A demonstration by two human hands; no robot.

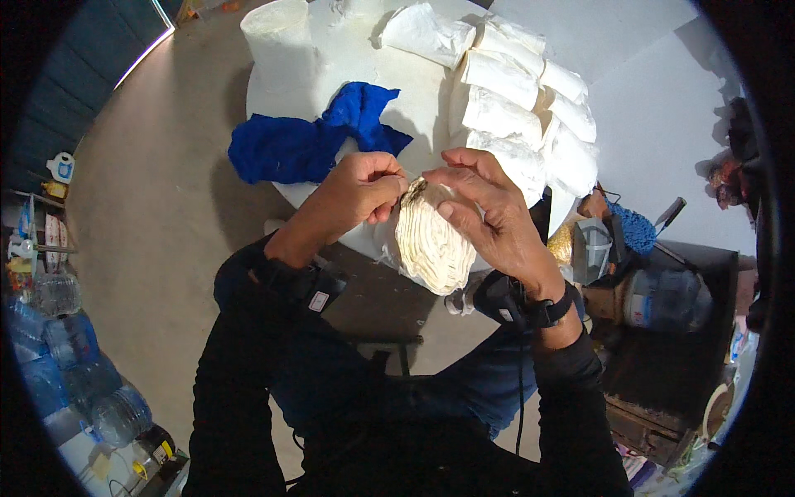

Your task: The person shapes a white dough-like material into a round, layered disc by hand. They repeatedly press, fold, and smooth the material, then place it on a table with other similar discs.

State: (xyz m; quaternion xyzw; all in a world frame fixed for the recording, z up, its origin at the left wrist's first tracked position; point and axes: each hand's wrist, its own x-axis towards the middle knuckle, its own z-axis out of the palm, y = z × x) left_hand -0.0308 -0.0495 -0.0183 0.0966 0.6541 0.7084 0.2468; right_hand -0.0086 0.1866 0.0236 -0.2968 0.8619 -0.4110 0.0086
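Note:
A cream bundle of many wavy layers (435, 244) with a dark patch at its upper end lies at the round white table's (364, 41) near edge. My left hand (360, 190) is closed in a pinch at that patch; what it pinches is too small to make out. My right hand (497, 215) grips the bundle from the right, index finger curved over its top and thumb against its face. A crumpled blue cloth (290, 145) lies beyond my left hand. Several white wrapped bundles (501, 108) are piled beyond my right hand.
An upright white roll (277, 54) stands at the table's back left. Water jugs (70, 340) and a shelf (45, 236) line the left side. At right are a dark cabinet (671, 356), another jug (667, 298) and a blue fuzzy item (633, 224). Concrete floor (157, 166) surrounds the table's left.

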